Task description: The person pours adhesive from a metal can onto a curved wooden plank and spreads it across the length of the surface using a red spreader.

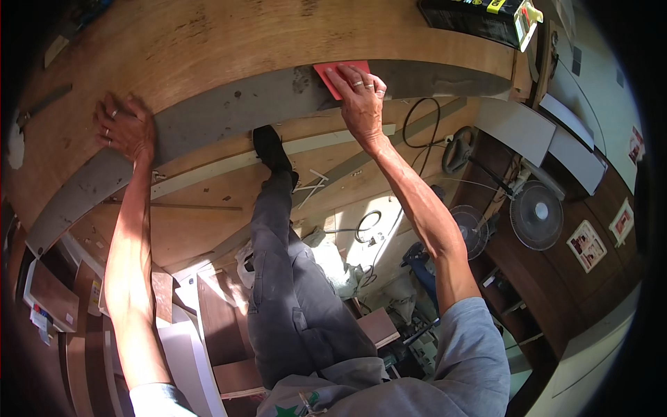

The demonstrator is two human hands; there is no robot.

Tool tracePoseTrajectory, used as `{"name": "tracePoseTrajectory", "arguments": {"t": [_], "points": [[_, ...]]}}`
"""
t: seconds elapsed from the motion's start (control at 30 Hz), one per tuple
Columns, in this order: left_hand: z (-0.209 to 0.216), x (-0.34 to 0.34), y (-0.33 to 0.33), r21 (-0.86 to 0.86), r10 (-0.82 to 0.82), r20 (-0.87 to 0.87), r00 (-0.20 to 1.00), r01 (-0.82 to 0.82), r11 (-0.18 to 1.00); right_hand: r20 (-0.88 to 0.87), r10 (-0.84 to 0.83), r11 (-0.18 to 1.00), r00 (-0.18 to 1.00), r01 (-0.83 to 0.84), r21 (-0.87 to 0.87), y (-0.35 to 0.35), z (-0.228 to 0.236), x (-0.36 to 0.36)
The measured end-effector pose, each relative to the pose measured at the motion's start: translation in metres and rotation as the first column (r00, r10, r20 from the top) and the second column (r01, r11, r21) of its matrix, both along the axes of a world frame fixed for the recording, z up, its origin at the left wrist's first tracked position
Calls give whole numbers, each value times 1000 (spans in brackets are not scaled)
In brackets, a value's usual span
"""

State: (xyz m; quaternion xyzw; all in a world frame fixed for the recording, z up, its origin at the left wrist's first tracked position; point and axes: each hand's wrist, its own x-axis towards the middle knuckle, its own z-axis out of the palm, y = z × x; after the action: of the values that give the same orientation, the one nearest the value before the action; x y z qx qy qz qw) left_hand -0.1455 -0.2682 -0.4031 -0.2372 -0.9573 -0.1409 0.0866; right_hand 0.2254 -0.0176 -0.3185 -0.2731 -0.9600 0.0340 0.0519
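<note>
A wide wooden board point(243, 42) spreads across the far side, with a dark grey strip point(208, 108) along its near edge. My right hand point(361, 97) holds a flat red rectangular piece point(358, 66) against that strip, fingers pressed over its top. Whether the piece is a sanding sheet or a scraper I cannot tell. Farther left, my left hand point(126, 128) leans on the board beside the strip, holding nothing, its fingers apart and slightly bent. Dark smudges mark the strip and the wood.
A black box point(479, 21) stands at the far right of the board. Below lies a lower wooden surface with a pale strip point(229, 163) and a black cable point(420, 125). Two fans point(536, 215) are at the right. Boards point(187, 361) and bags point(330, 260) lie around my legs.
</note>
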Motion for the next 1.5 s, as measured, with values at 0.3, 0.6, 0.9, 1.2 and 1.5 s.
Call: {"name": "tracePoseTrajectory", "arguments": {"t": [0.3,0.6,0.9,1.2,1.5], "points": [[2,2,2,18,-12,9,1000,12,1000,34,-8,1000,999,8,14,-2,-5,2],[-5,-1,-1,-10,4,1,1000,-4,1000,69,-13,1000,998,13,10,-3,-6,1],[-6,0,0,26,0,14,1000,0,1000,68,-16,997,998,22,-78,-2,-2,0],[-9,0,-2,46,6,10,1000,-6,999,111,3,983,994,18,-180,-19,17,18],[-18,-5,-1,8,26,-26,999,-26,1000,194,-1,968,981,50,-247,-68,41,85]]}}
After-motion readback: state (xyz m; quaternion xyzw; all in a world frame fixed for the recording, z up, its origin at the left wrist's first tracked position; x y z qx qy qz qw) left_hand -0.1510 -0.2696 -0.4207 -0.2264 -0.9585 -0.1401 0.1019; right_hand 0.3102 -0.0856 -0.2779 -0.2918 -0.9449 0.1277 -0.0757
